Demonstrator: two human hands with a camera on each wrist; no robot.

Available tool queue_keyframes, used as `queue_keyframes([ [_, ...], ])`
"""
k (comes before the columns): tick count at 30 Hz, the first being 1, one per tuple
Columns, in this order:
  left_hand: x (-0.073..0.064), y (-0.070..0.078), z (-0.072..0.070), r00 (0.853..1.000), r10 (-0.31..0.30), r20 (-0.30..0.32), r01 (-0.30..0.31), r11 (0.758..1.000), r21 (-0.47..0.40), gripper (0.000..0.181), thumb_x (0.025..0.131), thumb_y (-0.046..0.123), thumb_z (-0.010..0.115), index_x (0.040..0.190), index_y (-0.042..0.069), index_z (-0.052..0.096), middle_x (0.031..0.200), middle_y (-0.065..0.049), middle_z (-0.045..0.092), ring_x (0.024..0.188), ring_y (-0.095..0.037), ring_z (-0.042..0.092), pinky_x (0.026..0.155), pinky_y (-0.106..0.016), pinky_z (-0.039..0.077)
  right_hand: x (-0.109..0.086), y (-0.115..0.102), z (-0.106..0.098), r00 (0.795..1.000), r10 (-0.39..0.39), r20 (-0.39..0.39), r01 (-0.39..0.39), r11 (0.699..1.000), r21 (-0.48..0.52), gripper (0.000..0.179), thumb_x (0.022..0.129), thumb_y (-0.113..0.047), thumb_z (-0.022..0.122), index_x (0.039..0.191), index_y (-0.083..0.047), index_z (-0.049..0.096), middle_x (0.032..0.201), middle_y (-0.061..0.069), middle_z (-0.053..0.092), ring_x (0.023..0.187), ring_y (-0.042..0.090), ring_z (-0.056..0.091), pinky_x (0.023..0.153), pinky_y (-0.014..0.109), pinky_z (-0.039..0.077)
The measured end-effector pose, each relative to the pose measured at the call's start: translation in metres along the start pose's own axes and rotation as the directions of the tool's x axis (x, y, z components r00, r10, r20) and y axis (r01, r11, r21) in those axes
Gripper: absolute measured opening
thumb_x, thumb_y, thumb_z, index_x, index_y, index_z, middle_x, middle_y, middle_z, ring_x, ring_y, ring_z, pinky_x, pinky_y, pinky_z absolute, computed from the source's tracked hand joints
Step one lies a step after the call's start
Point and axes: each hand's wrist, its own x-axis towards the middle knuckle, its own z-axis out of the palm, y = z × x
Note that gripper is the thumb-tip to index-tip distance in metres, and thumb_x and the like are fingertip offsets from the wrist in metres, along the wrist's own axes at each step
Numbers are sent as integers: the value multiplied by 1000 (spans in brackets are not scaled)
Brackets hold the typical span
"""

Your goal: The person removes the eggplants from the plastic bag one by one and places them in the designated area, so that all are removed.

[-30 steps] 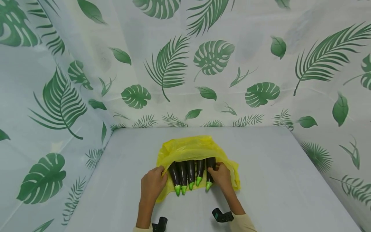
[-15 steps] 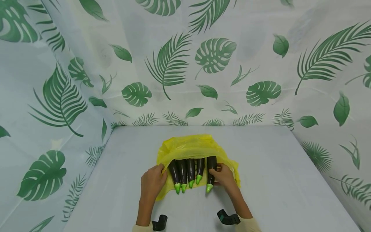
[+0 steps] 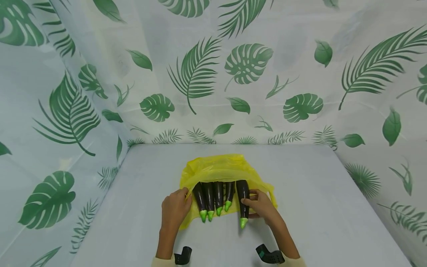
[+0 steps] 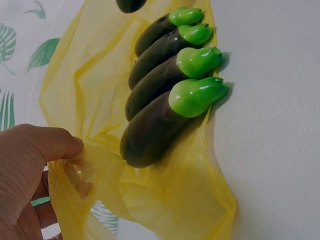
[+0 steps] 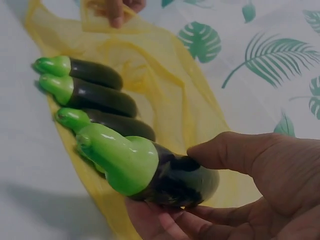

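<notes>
A yellow plastic bag [image 3: 220, 165] lies on the table with its mouth facing me. Inside it, several dark eggplants [image 3: 209, 194] with green stem ends lie side by side, their far ends covered by the bag's upper layer in the head view. My left hand [image 3: 175, 207] pinches the left edge of the bag's mouth between thumb and fingers. On the other side, my right hand [image 3: 263, 207] grips one eggplant [image 5: 187, 177], thumb on top and fingers beneath. This eggplant stands apart from the row, its green end past the bag's edge.
White table surface [image 3: 320, 207] spreads around the bag. Leaf-printed white sheeting [image 3: 253, 107] hangs behind it and along both sides. A black wrist device [image 3: 182, 256] sits on the left wrist, and another black device [image 3: 269, 255] on the right.
The right hand has drawn its eggplant toward me and slightly right, widening the gap to the row. My left hand has stayed on the bag's edge.
</notes>
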Motion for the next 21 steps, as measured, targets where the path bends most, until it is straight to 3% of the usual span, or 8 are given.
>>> queue_keyframes([
  [5, 0, 0, 1, 1000, 3, -3, -3, 1000, 11, 25, 85, 16, 72, 69, 15, 52, 53, 6, 38, 45, -8, 28, 43, -23, 22, -6, 1, -3, 1000, 5, 23, -5, 1000, -2, 66, 89, -16, 70, 142, 5, 37, 129, 31, 48, 94, 28, 67, 66, 43, 59],
  [11, 0, -1, 3, 999, 24, -41, -23, 999, 31, 26, 83, 15, 74, 68, 14, 52, 52, 7, 35, 44, -7, 25, 43, -23, 21, -15, 1, -7, 993, -10, 116, 12, 1000, -13, 65, 88, -18, 72, 141, 4, 39, 128, 31, 50, 85, 25, 68, 66, 44, 59],
  [21, 0, 1, 3, 998, 17, -60, -15, 999, 29, 27, 84, 16, 73, 67, 14, 51, 51, 7, 33, 44, -7, 24, 44, -23, 20, -29, -4, -17, 953, -92, 288, 104, 994, -26, 69, 89, -20, 71, 142, 6, 35, 126, 28, 51, 94, 24, 65, 66, 45, 59],
])
